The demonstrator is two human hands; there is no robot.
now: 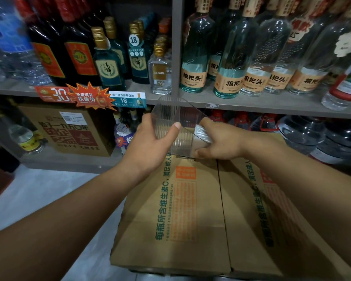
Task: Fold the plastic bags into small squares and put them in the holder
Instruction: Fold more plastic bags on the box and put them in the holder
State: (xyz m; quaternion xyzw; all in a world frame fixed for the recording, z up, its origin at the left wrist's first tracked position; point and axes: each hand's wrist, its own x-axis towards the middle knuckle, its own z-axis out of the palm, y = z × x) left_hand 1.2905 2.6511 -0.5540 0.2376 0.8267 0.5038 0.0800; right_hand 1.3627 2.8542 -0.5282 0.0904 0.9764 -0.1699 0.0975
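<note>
Currently, frame centre, the clear holder (170, 118) is gripped by the left hand (150, 142) and a likely folded bag (202, 133) is pinched at its lower-right end by the right hand (221, 140); it should be slid in flat, holder kept steady.

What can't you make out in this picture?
Head view:
- Contents of the clear holder: see-through walls, partly covered by the left hand and right hand.
- Pale patch in the right hand's grip: bag or glare, unclear.
- Blurred: left shelf bottles.
- Cut by bottom edge: cardboard box.
</note>
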